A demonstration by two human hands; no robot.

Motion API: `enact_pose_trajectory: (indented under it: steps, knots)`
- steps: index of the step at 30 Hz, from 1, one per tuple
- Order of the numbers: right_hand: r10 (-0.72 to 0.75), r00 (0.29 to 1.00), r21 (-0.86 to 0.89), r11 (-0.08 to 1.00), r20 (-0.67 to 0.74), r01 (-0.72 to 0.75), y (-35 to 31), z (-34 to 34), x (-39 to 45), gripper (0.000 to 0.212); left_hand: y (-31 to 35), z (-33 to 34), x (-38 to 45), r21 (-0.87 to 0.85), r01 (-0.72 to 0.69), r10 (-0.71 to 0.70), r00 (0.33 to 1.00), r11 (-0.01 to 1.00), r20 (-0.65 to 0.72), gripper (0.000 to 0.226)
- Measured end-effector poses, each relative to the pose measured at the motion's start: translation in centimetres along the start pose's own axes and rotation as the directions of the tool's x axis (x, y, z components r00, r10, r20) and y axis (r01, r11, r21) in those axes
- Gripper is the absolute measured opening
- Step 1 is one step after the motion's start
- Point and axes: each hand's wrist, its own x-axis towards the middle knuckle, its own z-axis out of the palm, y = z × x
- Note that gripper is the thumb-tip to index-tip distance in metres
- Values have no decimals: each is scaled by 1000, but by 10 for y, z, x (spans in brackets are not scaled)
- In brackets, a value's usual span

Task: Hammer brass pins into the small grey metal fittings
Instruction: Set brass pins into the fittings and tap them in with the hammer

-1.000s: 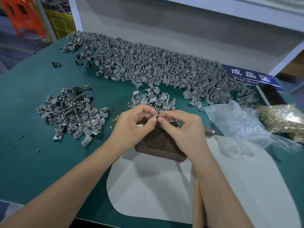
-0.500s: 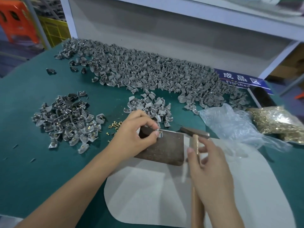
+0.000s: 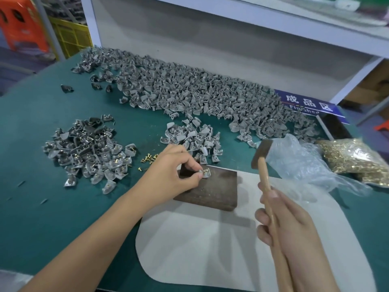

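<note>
My left hand (image 3: 175, 171) pinches a small grey fitting (image 3: 205, 173) with a brass pin in it, pressed onto the far left part of a dark metal block (image 3: 210, 190). My right hand (image 3: 288, 224) grips the wooden handle of a hammer (image 3: 261, 153). The hammer head hangs in the air to the right of the block, above the table. A few loose brass pins (image 3: 148, 159) lie left of my left hand.
A long heap of grey fittings (image 3: 189, 91) runs along the back. A smaller heap (image 3: 193, 138) lies just behind the block, and a pile with pins fitted (image 3: 88, 150) lies at the left. A bag of brass pins (image 3: 355, 159) and crumpled plastic (image 3: 299, 161) sit right. White sheet (image 3: 210, 245) under the block.
Both hands were together at the fitting; my right hand left it, took the hammer by the handle and lifted it. My left hand set the fitting on the block.
</note>
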Motion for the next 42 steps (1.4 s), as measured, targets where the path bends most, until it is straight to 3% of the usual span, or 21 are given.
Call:
enact_pose_trajectory:
  steps: [2, 6, 9, 12, 22, 28, 31, 34, 42]
  knots:
    - [69, 985, 190, 977, 155, -98, -2, 8, -12, 28, 1, 0, 0, -3, 4, -4, 1000, 1000, -1, 14]
    - [162, 921, 127, 967, 355, -219, 1, 23, -28, 40, 0, -1, 0, 22, -23, 23, 1000, 999, -5, 22]
    - [106, 900, 106, 980, 422, -166, 3, 30, -37, 28, 3, -3, 1, 52, -55, 56, 998, 997, -11, 33]
    - [78, 894, 78, 989, 441, -125, 6, 31, -42, 40, 4, -5, 1, 68, -60, 62, 998, 996, -18, 39]
    - [23, 911, -7, 1000, 411, -22, 1, 34, -47, 39, 5, -6, -1, 74, -42, 42, 999, 996, -3, 24]
    - [85, 904, 7, 995, 419, -97, -3, 28, -44, 24, 7, -7, 0, 92, 10, -9, 1000, 996, -3, 28]
    - [34, 911, 25, 999, 412, -48, 0, 24, -43, 38, 6, -6, -1, 79, 24, -24, 1000, 997, 2, 23]
    - [90, 893, -20, 996, 442, -90, 1, 20, -40, 30, 5, -7, -1, 74, 41, -42, 999, 996, 11, 18]
    - [68, 883, -79, 996, 465, -35, 4, 16, -38, 41, 4, -8, -1, 72, 58, -59, 998, 996, 13, 12]
